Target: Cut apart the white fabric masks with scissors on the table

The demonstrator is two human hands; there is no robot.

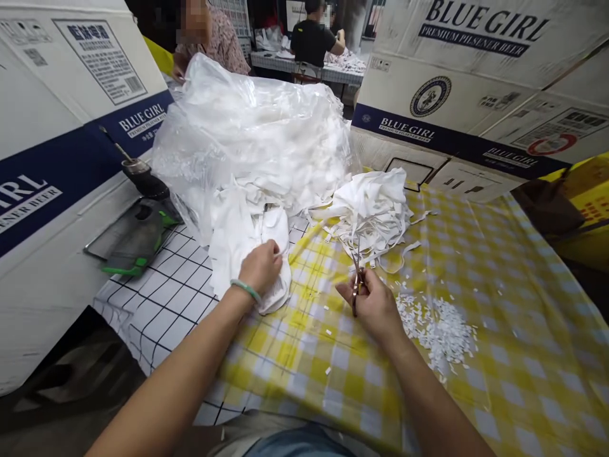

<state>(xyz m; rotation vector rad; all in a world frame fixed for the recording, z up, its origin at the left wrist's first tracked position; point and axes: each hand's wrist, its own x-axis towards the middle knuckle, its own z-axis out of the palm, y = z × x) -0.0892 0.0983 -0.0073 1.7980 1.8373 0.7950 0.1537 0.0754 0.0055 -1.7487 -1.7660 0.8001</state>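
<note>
My left hand [261,268], with a pale green bangle at the wrist, is closed on a white cloth piece [275,293] at the table's left half. Small scissors [356,285] sit in my right hand [375,303], blades pointing away from me. Just beyond their tips lies a heap of white fabric pieces with straps [373,212]. A large clear plastic bag [190,143] full of white cloth stands behind my left hand, some of it spilling toward me. Right of my right hand, small white clippings [445,333] are piled on the cover.
Tall beer cartons flank the table, one on the left [57,158] and one at the back right [457,82]. A yellow checked cover [514,304] overlaps a white grid cloth [166,304]. A dark green-trimmed object [136,238] lies by the left carton. Two people are farther back.
</note>
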